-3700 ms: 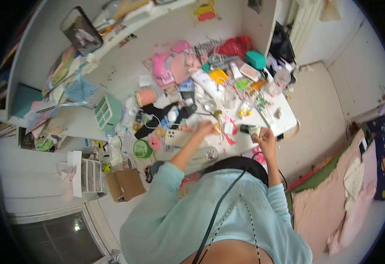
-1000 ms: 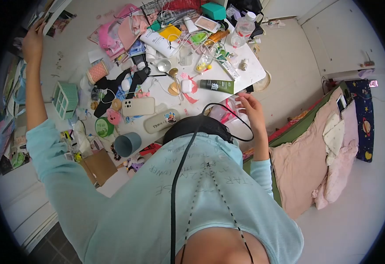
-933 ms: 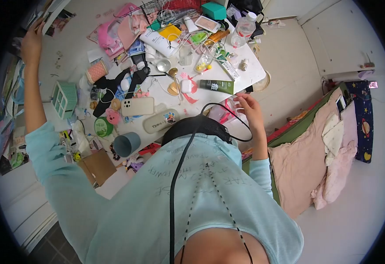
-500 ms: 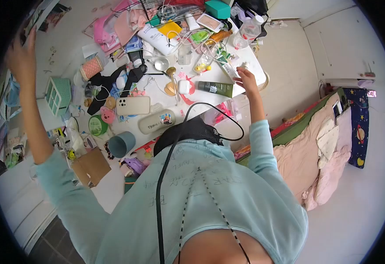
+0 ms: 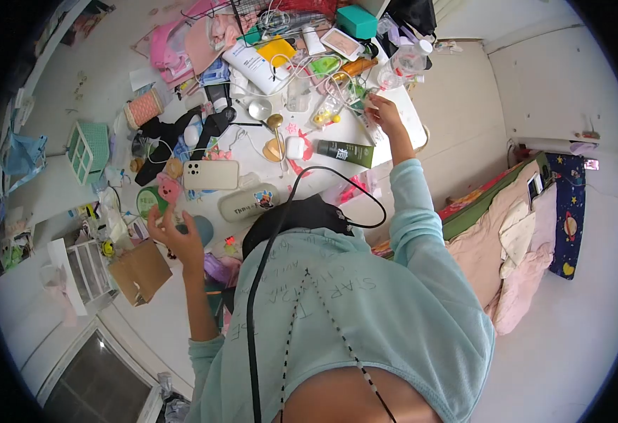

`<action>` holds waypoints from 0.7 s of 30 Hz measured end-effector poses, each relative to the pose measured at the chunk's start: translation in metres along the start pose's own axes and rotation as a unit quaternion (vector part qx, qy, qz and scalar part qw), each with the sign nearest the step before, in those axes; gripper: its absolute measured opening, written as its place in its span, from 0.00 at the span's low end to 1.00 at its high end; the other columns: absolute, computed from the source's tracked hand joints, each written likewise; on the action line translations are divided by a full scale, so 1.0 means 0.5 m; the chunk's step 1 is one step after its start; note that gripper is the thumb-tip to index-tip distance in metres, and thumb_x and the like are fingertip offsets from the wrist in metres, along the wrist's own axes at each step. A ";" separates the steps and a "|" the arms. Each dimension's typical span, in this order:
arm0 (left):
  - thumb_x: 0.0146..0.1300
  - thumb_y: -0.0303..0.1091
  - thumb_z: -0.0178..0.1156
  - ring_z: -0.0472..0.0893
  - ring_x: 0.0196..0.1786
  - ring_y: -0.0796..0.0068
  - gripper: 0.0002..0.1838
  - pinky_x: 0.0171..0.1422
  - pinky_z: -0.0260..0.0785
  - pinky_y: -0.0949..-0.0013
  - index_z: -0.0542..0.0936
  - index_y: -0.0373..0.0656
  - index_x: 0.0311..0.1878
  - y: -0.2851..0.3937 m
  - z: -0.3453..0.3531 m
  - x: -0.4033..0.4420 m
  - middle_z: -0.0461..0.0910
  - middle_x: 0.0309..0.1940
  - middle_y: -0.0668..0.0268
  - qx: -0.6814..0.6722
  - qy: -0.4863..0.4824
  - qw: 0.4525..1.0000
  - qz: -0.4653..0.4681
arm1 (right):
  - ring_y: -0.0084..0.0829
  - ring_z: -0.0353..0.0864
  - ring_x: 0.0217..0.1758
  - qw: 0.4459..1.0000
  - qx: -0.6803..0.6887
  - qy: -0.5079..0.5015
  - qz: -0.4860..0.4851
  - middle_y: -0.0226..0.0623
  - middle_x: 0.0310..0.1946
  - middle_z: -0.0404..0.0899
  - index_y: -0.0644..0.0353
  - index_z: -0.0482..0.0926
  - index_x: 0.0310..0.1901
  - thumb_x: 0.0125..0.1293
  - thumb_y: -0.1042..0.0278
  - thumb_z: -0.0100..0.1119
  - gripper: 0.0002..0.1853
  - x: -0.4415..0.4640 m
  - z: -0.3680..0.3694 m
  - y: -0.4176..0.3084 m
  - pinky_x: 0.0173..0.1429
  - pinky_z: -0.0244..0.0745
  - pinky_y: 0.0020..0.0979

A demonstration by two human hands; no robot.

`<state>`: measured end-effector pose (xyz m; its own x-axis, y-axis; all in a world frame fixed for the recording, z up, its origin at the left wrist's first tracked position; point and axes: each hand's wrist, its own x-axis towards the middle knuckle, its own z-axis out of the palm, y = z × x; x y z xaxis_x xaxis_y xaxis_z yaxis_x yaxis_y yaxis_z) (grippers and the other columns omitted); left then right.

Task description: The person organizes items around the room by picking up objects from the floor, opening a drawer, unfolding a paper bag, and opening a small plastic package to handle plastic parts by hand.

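My left hand (image 5: 177, 236) is over the table's near left side with its fingers apart and nothing in them. It partly hides a blue cup (image 5: 201, 230). A round green container (image 5: 151, 201) and a pink bear figure (image 5: 168, 189) lie just beyond its fingertips. At the right, my right hand (image 5: 385, 116) has its fingers bent together over a small green-and-white item; what they grip is too small to make out. A dark green tube (image 5: 346, 152) lies just below that hand. Between the hands are a phone (image 5: 211, 175) and a grey-green case (image 5: 249, 202).
The white table (image 5: 408, 113) is crowded with a white tube (image 5: 255, 68), cables, a gold spoon (image 5: 274, 123) and a clear bottle (image 5: 409, 60). A green basket (image 5: 88, 153) stands at the left, a cardboard box (image 5: 140, 273) below it. A black cable crosses my body. A bed (image 5: 475, 243) is at the right.
My left hand has come down from the far upper left to beside the blue cup. My right hand has shifted slightly up and left, away from the table's right edge.
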<state>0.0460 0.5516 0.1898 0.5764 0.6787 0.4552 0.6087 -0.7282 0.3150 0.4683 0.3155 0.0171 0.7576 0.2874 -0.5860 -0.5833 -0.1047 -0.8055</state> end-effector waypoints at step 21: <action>0.52 0.21 0.53 0.62 0.55 0.59 0.14 0.56 0.57 0.62 0.73 0.41 0.43 0.007 0.030 -0.110 0.59 0.53 0.56 -0.084 -0.019 0.994 -0.072 | 0.41 0.78 0.41 0.887 -0.399 0.009 -0.232 0.48 0.43 0.75 0.61 0.78 0.38 0.45 0.80 0.45 0.17 -0.124 -0.032 0.136 0.47 0.72 0.35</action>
<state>0.0246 0.5131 0.1533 0.5119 0.7783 0.3636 0.5895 -0.6261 0.5104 0.3866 0.2753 -0.0029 0.8706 0.4615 -0.1704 0.1802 -0.6215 -0.7624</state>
